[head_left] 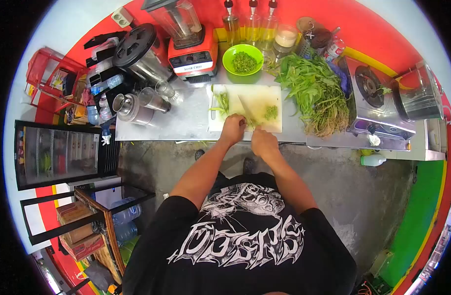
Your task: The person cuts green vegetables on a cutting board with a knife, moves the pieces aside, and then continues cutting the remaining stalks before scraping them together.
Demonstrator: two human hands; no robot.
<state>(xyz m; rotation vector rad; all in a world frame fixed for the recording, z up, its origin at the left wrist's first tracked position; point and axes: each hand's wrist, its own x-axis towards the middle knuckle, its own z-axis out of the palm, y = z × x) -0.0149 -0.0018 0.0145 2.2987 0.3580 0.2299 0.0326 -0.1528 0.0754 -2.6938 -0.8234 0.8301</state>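
Observation:
A white cutting board [264, 93] lies on the metal counter in front of me. My right hand [263, 141] is closed round the handle of a knife [245, 107], whose blade points up and to the left across the board. On the board my left hand [233, 127] has its fingers curled in beside the blade, on thin green stems [251, 121] that show only in part. Longer cut green stems [221, 102] lie on the board's left side. A small heap of chopped greens [271, 112] sits on its right.
Behind the board stands a green bowl [243, 73] of chopped greens, beside a red blender [192, 56]. A large leafy bunch [314, 93] lies at right, before a gas stove [370, 93]. Metal shakers [134, 110] and glasses stand at left; bottles [252, 24] line the back.

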